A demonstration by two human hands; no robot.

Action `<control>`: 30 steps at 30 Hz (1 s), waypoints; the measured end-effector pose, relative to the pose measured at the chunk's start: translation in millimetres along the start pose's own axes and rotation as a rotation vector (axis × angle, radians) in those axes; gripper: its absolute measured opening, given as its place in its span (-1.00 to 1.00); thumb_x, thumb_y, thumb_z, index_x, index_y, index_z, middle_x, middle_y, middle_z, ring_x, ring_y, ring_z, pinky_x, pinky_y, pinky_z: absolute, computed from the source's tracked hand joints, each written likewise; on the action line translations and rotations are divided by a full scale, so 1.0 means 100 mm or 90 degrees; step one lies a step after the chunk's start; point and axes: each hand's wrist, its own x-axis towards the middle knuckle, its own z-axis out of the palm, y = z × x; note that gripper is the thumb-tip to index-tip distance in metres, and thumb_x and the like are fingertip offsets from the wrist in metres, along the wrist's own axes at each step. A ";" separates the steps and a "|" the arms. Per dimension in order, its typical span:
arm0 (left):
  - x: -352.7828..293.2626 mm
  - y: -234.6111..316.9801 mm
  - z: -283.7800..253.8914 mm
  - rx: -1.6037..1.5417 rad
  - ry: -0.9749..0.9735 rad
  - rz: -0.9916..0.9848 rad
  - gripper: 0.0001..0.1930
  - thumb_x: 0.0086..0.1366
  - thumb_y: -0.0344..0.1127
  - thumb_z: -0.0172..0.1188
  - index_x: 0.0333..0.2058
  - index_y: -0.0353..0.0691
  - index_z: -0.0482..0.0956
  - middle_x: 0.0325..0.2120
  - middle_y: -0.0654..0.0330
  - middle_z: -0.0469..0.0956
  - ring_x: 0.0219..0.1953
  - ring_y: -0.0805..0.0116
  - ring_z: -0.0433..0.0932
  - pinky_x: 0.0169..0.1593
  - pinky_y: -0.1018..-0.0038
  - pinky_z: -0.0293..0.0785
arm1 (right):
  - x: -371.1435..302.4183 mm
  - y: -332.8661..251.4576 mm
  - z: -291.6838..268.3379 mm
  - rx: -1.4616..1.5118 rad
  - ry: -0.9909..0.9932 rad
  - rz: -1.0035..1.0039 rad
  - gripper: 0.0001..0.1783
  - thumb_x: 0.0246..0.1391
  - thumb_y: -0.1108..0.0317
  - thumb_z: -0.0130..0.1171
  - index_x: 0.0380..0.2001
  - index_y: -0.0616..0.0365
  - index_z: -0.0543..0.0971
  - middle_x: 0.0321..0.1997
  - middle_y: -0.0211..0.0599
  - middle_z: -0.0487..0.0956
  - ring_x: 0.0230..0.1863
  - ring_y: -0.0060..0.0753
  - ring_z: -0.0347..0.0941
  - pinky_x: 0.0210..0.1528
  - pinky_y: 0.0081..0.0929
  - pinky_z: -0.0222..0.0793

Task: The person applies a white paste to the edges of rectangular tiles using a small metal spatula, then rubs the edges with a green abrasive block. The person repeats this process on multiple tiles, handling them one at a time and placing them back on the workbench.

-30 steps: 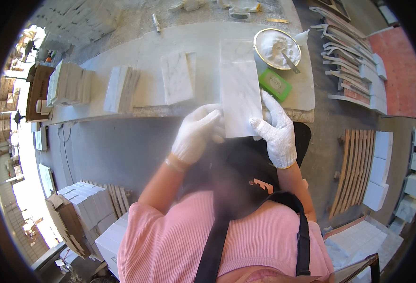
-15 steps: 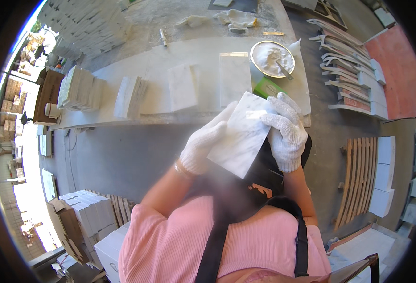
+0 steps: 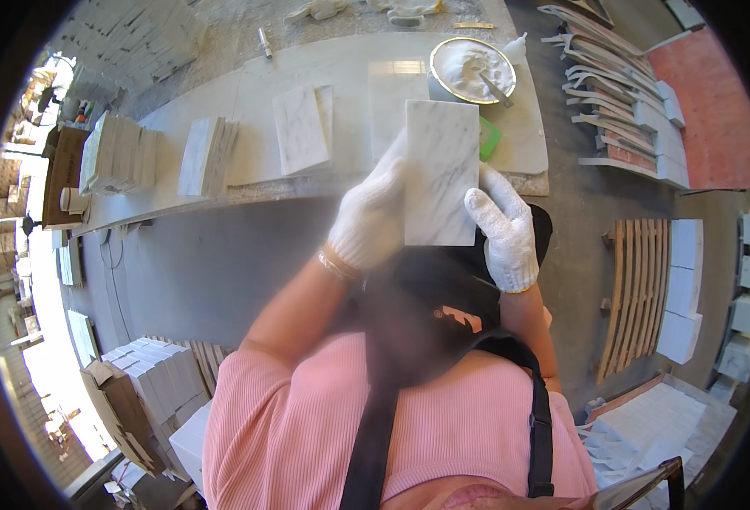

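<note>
Both my hands wear white knit gloves and hold a white, grey-veined marble tile (image 3: pixel 440 183) upright in front of me. My left hand (image 3: pixel 373 217) grips its left edge, its fingers partly hidden behind the tile. At the lower right edge, my right hand (image 3: pixel 508 234) closes on it with the thumb near the face. Just beyond the tile stands a bowl of white paste (image 3: pixel 468 68) with a putty knife (image 3: pixel 495 89) stuck in it. A green object (image 3: pixel 489 138) lies on the table, partly covered by the tile.
Along the stone-topped table (image 3: pixel 247 85) stand several tile stacks, among them a leaning pair (image 3: pixel 302 132) and a thick row (image 3: pixel 118 157). A small marker-like tube (image 3: pixel 264 42) lies farther back. Wooden slats (image 3: pixel 636 297) and white boxes (image 3: pixel 681 289) are on the floor at right.
The tile has turned from a slant to nearly upright and moved away from my body. My right hand has shifted lower along its edge. The whole view has shifted slightly.
</note>
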 end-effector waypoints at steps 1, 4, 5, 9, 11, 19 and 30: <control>0.01 -0.01 -0.02 -0.002 0.003 0.005 -0.28 0.55 -0.09 0.07 0.56 -0.10 0.03 0.47 0.12 0.24 0.45 0.13 0.27 0.50 0.10 0.18 | -0.01 -0.01 0.00 0.000 -0.015 0.001 -0.36 0.32 0.43 0.23 0.40 0.41 0.37 0.36 -0.16 0.50 0.33 -0.40 0.41 0.38 -0.45 0.29; 0.01 -0.01 -0.06 -0.024 0.008 -0.004 -0.28 0.55 -0.11 0.08 0.56 -0.11 0.03 0.45 0.13 0.26 0.43 0.16 0.30 0.48 0.13 0.22 | -0.08 -0.05 -0.03 -0.011 -0.045 0.011 -0.32 0.29 0.41 0.25 0.41 0.41 0.35 0.35 -0.15 0.52 0.35 -0.36 0.41 0.40 -0.40 0.28; 0.01 0.00 -0.06 -0.033 0.009 -0.013 -0.28 0.55 -0.12 0.09 0.56 -0.11 0.03 0.45 0.13 0.27 0.42 0.17 0.30 0.47 0.14 0.23 | -0.10 -0.05 -0.05 -0.025 -0.048 0.005 -0.28 0.27 0.37 0.27 0.43 0.42 0.33 0.34 -0.13 0.53 0.35 -0.34 0.41 0.41 -0.36 0.28; 0.06 0.01 -0.02 -0.053 -0.012 -0.003 -0.23 0.51 -0.12 0.14 0.55 -0.14 0.01 0.45 0.08 0.26 0.43 0.12 0.31 0.47 0.12 0.25 | -0.16 -0.02 -0.17 -0.048 -0.071 0.067 -0.12 0.15 0.36 0.36 0.48 0.38 0.25 0.39 -0.09 0.49 0.37 -0.25 0.42 0.41 -0.26 0.31; 0.08 0.02 0.01 -0.048 0.005 0.001 -0.13 0.44 -0.10 0.23 0.55 -0.19 -0.03 0.47 -0.03 0.21 0.46 0.02 0.27 0.49 0.09 0.23 | -0.20 0.01 -0.19 -0.102 -0.030 0.003 -0.11 0.13 0.42 0.39 0.48 0.37 0.26 0.43 -0.05 0.44 0.41 -0.23 0.38 0.45 -0.31 0.24; 0.11 -0.01 0.10 -0.029 -0.003 0.023 -0.22 0.51 -0.12 0.13 0.55 -0.18 -0.01 0.48 -0.01 0.19 0.49 0.03 0.23 0.51 0.09 0.18 | -0.20 0.12 0.05 -0.630 0.048 -0.383 0.27 -0.21 0.08 0.72 0.49 0.29 0.24 0.53 0.14 0.30 0.47 0.02 0.34 0.43 -0.18 0.35; 0.07 -0.11 -0.06 0.107 0.119 -0.004 -0.36 0.65 -0.24 -0.14 0.58 -0.17 -0.09 0.49 0.17 0.19 0.44 0.32 0.25 0.48 0.36 0.16 | -0.28 0.01 -0.37 -0.567 0.122 -0.362 0.05 -0.12 0.23 0.66 0.43 0.23 0.36 0.47 -0.02 0.41 0.36 -0.10 0.46 0.24 -0.19 0.52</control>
